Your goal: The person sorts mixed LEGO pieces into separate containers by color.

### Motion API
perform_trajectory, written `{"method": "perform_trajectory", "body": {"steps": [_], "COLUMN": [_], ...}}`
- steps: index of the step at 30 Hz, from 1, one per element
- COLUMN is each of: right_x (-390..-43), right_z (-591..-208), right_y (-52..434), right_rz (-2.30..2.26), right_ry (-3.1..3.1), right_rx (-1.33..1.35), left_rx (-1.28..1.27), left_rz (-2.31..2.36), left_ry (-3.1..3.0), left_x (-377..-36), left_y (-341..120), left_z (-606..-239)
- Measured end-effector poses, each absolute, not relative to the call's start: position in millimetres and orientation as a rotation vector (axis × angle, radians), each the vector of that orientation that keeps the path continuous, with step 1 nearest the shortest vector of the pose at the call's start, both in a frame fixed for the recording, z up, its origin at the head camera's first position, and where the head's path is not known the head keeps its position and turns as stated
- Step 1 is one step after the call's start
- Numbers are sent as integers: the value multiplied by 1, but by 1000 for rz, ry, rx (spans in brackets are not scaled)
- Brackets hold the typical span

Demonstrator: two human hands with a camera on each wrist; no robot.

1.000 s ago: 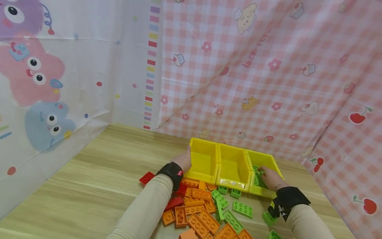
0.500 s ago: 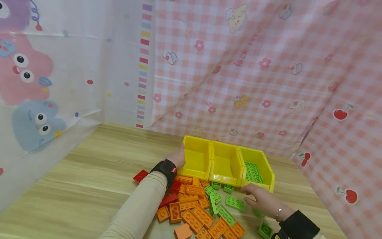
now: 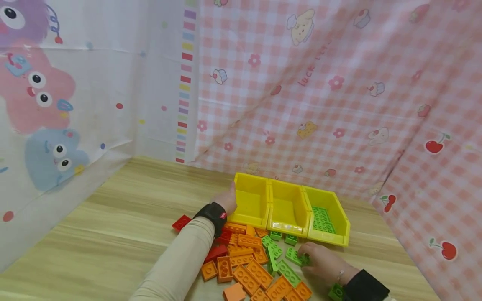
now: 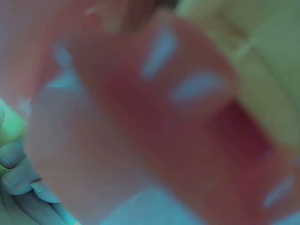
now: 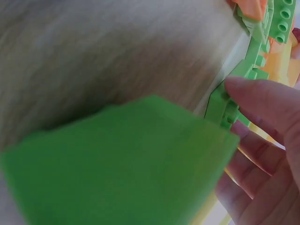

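far left: a red brick (image 3: 181,223) is seen flat on the wooden table (image 3: 101,209), just beyond the left sleeve (image 3: 175,257). next, the left hand (image 3: 226,202) is placed at the outer side of the left bin (image 3: 252,189), thumb pointed up along its rim; the other fingers are hidden in the head view and the left wrist view is mostly blurred, so whether the wall is gripped or only touched cannot be told.

orange bricks (image 3: 247,280) are piled in front of the left bin, near side. the middle bin (image 3: 288,194) is set right of it, sides touching. loose green bricks (image 3: 289,273) are scattered right of the orange ones.

key relation: the green brick (image 3: 293,255) is located on the table in front of the middle bin, directly left of the right hand (image 3: 324,260). its long axis is run from far-left to near-right, so its right end is pointed at that hand. that end appears to be pinched between thumb and fingertips; lift-off cannot be confirmed. the right hand is clearly the nearer one.

the right bin (image 3: 326,200) is situated beyond the right hand, with flat green pieces (image 3: 322,219) held inside. a green block (image 3: 336,292) is left beside the right wrist.
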State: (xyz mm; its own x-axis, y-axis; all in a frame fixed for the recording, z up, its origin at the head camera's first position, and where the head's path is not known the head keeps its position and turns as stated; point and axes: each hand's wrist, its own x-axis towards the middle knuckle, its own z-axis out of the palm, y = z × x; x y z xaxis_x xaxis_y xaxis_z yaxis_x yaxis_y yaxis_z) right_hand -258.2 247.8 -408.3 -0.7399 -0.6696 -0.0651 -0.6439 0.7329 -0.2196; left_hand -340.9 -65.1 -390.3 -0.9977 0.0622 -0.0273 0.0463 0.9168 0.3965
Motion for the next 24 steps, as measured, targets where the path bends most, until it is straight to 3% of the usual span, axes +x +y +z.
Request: {"method": "perform_trajectory", "body": {"steps": [12,24], "right_x": [-262,-289], "right_z": [-393,-358], "right_y": [255,282], "right_rz": [-415,-445], "right_ry": [2809,3013], "right_rx": [-1212,-933], "left_rx": [58,56], "left_rz": [698,626], "left_ry": [2978,3010], "left_x": [-337,-338], "left_y": [-65,-64], "left_z": [-385,-387]}}
